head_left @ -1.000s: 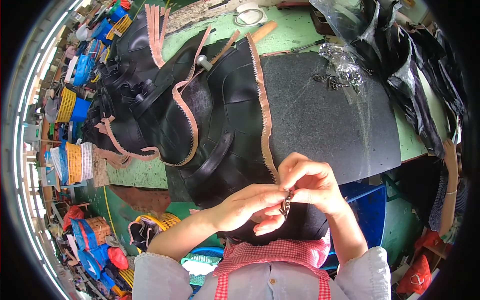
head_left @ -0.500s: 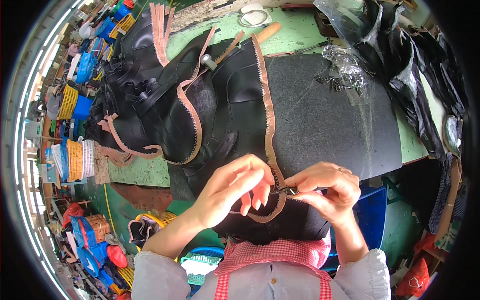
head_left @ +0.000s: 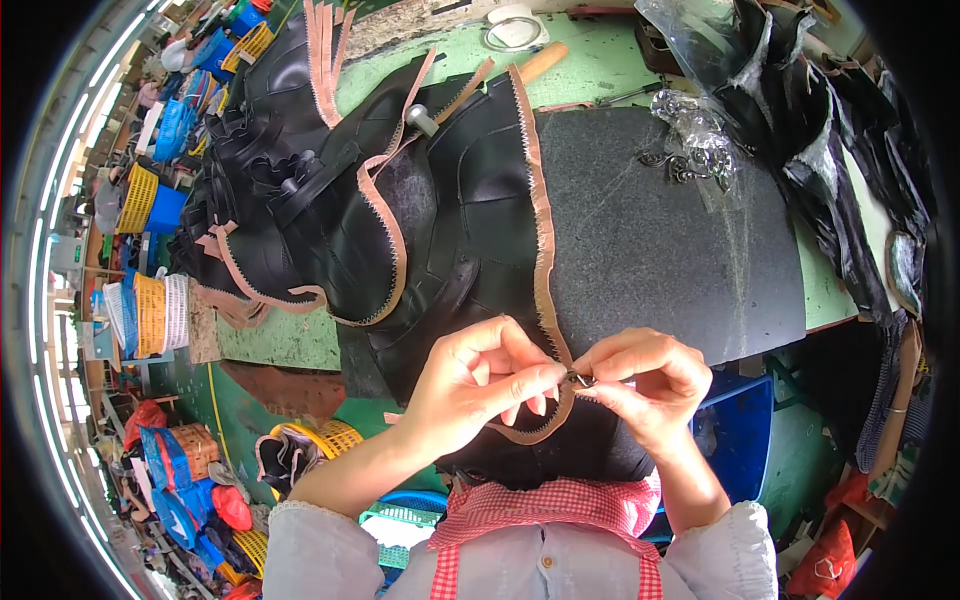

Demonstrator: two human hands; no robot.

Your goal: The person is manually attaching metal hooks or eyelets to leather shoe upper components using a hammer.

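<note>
In front of my body, my right hand [head_left: 655,385] pinches a small dark, shiny metal buckle [head_left: 580,379] between thumb and fingers. My left hand [head_left: 490,375] meets it from the other side, thumb and forefinger closed at the buckle's edge; the fingertips partly hide what they grip. Just beneath both hands lies a black leather piece [head_left: 490,220] with a tan zigzag-stitched edge, hanging over the table's near side. A narrow black strap [head_left: 450,295] lies across it. More black leather pieces [head_left: 310,210] with the same tan edging are heaped to the left.
A dark grey board [head_left: 660,240] covers part of the green table [head_left: 600,78]. On it is a clear plastic bag [head_left: 690,130] with shiny metal pieces. A hammer [head_left: 422,120] rests among the leather. Black pieces [head_left: 830,160] hang at the right; a blue bin [head_left: 740,430] stands below.
My left hand has moved right, its thumb and forefinger closing at the buckle. My right hand has shifted slightly left and still holds the buckle.
</note>
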